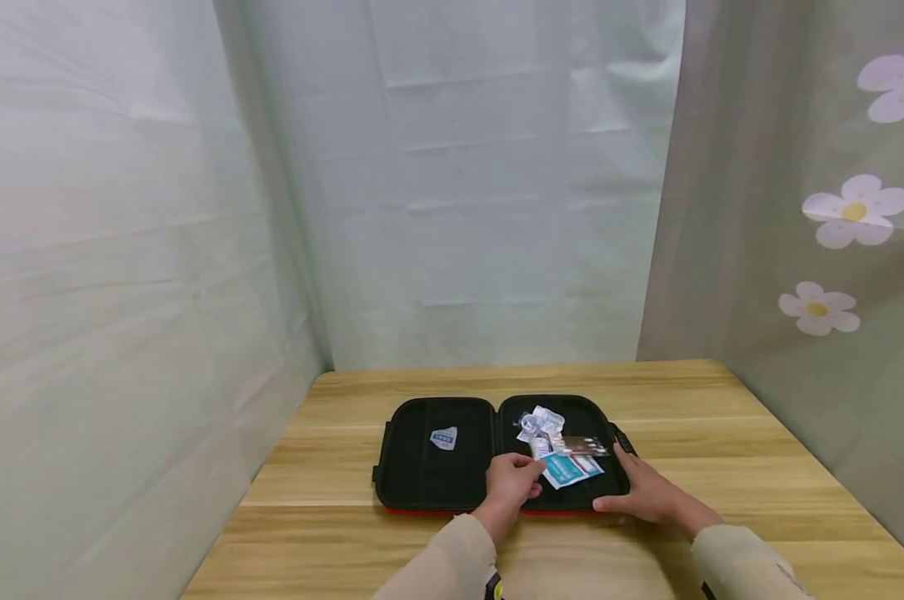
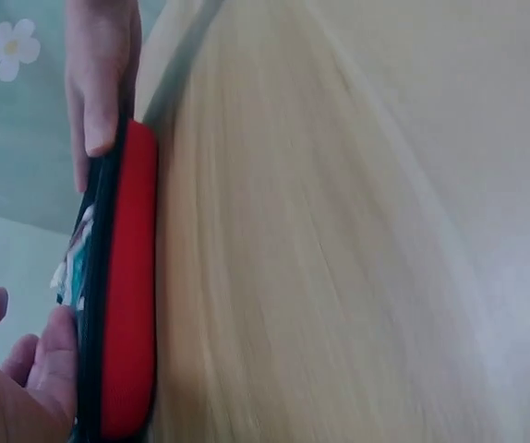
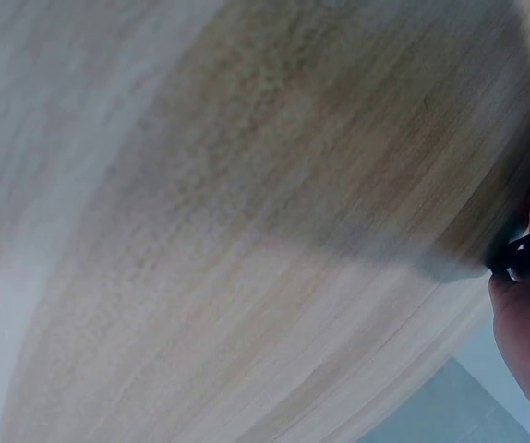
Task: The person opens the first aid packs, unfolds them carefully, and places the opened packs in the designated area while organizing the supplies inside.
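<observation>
On the table lies an unfolded zip case, black inside, with a red outer shell. A blue-and-white packet rests in its right half, and my left hand pinches the packet's left corner. Behind the packet are crumpled clear-and-white wrappers and a clear pack of what look like thin sticks. My right hand rests on the right front corner of the case. Its thumb lies at the front rim, its extended fingers along the side, near a black handle.
In the case's left half lies a small white-and-blue piece of packaging. The wood-grain table extends around the case. Pale sheets hang behind and at both sides, with printed flowers on the right one.
</observation>
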Demonstrator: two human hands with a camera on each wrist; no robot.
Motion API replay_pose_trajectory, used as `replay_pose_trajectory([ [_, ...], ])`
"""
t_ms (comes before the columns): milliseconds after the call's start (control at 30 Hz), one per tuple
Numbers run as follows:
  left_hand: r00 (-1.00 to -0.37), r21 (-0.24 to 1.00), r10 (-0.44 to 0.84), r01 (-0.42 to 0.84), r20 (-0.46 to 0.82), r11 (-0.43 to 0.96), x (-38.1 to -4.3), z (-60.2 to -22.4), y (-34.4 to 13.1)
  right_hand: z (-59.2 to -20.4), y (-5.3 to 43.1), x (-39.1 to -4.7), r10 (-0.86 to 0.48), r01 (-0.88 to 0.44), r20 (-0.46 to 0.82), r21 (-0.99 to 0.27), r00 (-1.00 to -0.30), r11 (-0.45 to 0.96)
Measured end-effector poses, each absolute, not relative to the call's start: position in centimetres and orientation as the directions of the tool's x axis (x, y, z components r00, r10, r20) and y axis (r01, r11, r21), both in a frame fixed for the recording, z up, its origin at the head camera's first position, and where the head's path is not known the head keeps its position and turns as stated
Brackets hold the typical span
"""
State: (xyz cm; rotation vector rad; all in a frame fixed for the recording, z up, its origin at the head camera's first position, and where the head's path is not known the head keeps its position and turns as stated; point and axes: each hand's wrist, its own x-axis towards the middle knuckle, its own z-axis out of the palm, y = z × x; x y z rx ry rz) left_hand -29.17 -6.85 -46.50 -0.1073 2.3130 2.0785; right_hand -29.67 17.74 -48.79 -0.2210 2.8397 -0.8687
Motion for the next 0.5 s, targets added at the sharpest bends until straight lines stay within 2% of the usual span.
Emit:
replay_pose_trajectory([
  [200, -0.992, 0.991, -0.033, -0.123, -0.121, 0.054, -28.45, -46.13, -6.38, -48.87, 17.66, -29.57, -0.189, -0.092, -0.112, -0.569, -0.976, 0.817],
  [500, -0.986, 0.984, -0.038, -0.165, -0.163, 0.062, -28.94, -46.30, -6.33, -48.50, 17.60, -29.34, -0.192, -0.093, -0.115, -0.574, -0.975, 0.813],
])
